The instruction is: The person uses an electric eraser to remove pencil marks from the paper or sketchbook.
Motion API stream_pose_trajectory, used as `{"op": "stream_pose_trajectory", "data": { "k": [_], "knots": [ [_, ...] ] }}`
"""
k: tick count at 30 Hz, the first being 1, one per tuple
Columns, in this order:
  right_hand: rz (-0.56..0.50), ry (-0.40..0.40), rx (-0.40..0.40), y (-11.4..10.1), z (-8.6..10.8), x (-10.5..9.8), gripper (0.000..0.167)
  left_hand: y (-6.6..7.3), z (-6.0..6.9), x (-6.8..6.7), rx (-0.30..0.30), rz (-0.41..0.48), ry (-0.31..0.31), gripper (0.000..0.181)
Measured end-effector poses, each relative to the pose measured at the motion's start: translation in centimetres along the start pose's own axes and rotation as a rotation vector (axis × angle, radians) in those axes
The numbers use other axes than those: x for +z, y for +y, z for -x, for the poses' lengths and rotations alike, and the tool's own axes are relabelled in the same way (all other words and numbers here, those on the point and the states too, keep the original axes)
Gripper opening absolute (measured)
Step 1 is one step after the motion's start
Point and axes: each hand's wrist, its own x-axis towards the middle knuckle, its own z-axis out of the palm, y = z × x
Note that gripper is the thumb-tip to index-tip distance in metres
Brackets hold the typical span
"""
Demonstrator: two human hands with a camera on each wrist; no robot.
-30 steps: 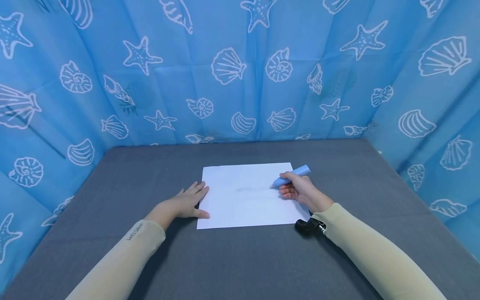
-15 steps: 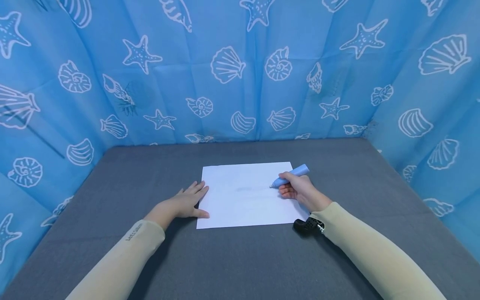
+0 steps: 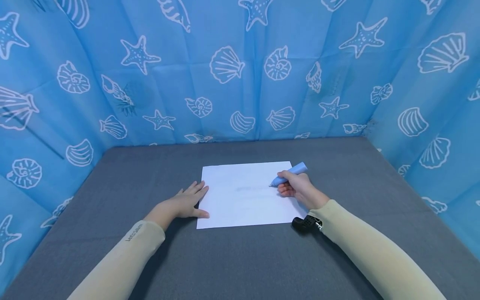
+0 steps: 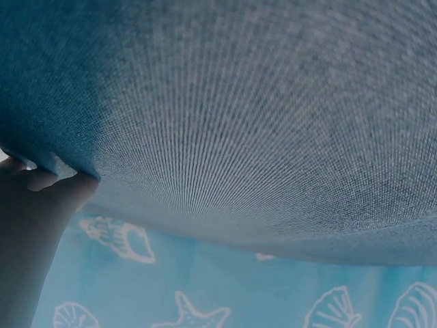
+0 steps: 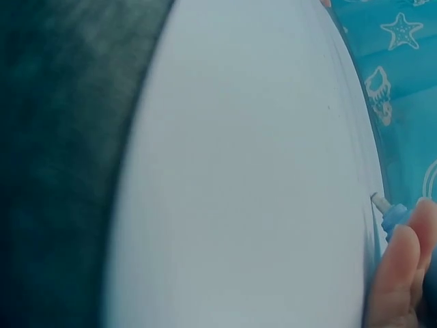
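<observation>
A light-blue, thick-barrelled pen (image 3: 299,168) is pinched by the right hand's (image 3: 301,190) curled fingers, tip over the right half of a white rectangular paper sheet (image 3: 240,208), whose left edge is touched by the loosely spread, otherwise unoccupied left hand (image 3: 183,203). Little shift is seen since a second ago; progress seems slight.

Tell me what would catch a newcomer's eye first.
Probably the blue curtain, whose white seashells and starfish fill the background. Next, the white paper on the gray table: the left hand rests on its left edge; the right hand holds a blue pen over its right side.
</observation>
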Motion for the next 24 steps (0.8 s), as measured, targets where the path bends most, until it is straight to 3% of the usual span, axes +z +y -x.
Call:
{"op": "stream_pose_trajectory", "data": {
  "k": [5,10,17,24],
  "knots": [
    [0.043,-0.023,0.006,-0.05,0.27,0.0,0.024,0.07,0.11,-0.21,0.001,0.002,-0.004,0.097],
    [0.0,0.008,-0.008,-0.24,-0.04,-0.28,0.026,0.15,0.14,-0.25,0.005,0.003,-0.004,0.097],
    [0.013,-0.031,0.015,-0.1,-0.06,-0.03,0.026,-0.07,0.05,-0.2,0.008,0.008,-0.002,0.097],
    [-0.023,-0.001,0.03,-0.39,-0.05,0.06,0.026,-0.19,-0.05,-0.2,0.01,0.01,0.0,0.097]
  ]
}}
